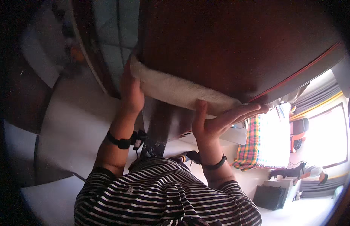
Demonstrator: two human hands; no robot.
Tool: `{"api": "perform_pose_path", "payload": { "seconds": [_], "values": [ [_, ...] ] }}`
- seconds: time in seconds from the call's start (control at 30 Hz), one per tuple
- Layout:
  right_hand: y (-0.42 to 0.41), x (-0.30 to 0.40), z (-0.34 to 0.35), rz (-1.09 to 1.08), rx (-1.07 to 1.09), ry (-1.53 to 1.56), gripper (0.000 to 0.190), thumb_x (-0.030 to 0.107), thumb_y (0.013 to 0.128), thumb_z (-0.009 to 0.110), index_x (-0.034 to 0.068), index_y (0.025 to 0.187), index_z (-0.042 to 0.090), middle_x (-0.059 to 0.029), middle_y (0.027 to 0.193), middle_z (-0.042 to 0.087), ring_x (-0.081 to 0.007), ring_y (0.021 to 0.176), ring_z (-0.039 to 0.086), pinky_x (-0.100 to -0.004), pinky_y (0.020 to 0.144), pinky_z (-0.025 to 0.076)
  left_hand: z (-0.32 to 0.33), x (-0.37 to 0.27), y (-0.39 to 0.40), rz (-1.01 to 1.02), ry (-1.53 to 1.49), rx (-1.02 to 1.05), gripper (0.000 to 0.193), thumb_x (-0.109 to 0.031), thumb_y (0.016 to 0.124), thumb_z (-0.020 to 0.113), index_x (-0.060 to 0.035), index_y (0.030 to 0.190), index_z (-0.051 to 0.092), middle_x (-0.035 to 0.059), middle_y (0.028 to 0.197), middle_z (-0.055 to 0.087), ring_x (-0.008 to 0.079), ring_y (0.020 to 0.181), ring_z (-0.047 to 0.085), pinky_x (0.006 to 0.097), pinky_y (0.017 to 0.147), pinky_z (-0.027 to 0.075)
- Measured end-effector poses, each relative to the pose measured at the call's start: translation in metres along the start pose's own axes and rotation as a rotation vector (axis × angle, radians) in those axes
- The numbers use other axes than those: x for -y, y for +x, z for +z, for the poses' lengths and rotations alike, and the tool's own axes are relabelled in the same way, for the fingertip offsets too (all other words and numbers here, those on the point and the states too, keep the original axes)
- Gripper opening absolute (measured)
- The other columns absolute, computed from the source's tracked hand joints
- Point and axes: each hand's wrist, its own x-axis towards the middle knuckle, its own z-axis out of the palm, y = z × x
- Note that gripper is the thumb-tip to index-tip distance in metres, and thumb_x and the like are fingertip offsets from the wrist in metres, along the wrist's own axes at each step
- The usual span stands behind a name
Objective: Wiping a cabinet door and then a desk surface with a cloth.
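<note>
A cream, fuzzy-looking strip of folded cloth or padding (175, 84) spans the gap between my hands, along the lower edge of a large dark reddish-brown panel (197, 42). My left hand (132, 94) grips its left end; the fingers are partly hidden behind it. At the right end, my right hand (216, 121) presses its thumb on the near face, while the other fingers stretch along the side beneath the panel's corner. Whether the strip is fixed to the panel or only lies against it, I cannot tell.
A dark wooden upright (158, 121) stands below the strip. To the right are a bed with a plaid cover (252, 147), a bright window (329, 135), a black case-like box (269, 197) and another person (310, 172). Glass-like panes (110, 31) sit at upper left.
</note>
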Motion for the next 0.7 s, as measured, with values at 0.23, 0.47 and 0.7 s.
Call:
{"api": "perform_pose_path", "payload": {
  "seconds": [0.23, 0.47, 0.7],
  "values": [
    [-0.047, 0.004, 0.018, 0.037, -0.082, 0.123, 0.118, 0.039, 0.097, 0.075, 0.009, 0.178, -0.004, -0.0421, 0.177, -0.01, -0.0629, 0.165, -0.007, -0.0765, 0.127, -0.004, 0.013, 0.069, -0.109, -0.505, -0.15, -0.34, 0.059, -0.037, 0.122, 0.034, -0.0022, 0.17, 0.034, 0.0248, 0.167, 0.043, 0.0382, 0.15, 0.047, 0.0533, 0.126, 0.036],
    [-0.002, 0.023, 0.007, 0.05, -0.237, 0.173, 0.105, 0.019, 0.1, 0.074, 0.006, 0.178, 0.005, -0.044, 0.177, 0.008, -0.0627, 0.164, 0.013, -0.0727, 0.13, 0.009, 0.014, -0.01, 0.005, 0.021, 0.035, -0.242, 0.056, -0.02, 0.12, 0.041, 0.0078, 0.167, 0.029, 0.025, 0.164, 0.045, 0.0333, 0.15, 0.047, 0.047, 0.127, 0.037],
    [0.02, 0.002, -0.002, -0.115, -0.437, 0.214, 0.114, 0.024, 0.095, 0.088, 0.007, 0.178, 0.011, -0.0453, 0.175, 0.013, -0.0601, 0.164, 0.018, -0.071, 0.129, 0.022, 0.043, -0.118, 0.092, 0.546, 0.544, -0.231, 0.08, -0.015, 0.107, 0.054, 0.0085, 0.173, 0.015, 0.0375, 0.175, 0.023, 0.0513, 0.164, 0.026, 0.0575, 0.133, 0.022]
  ]
}}
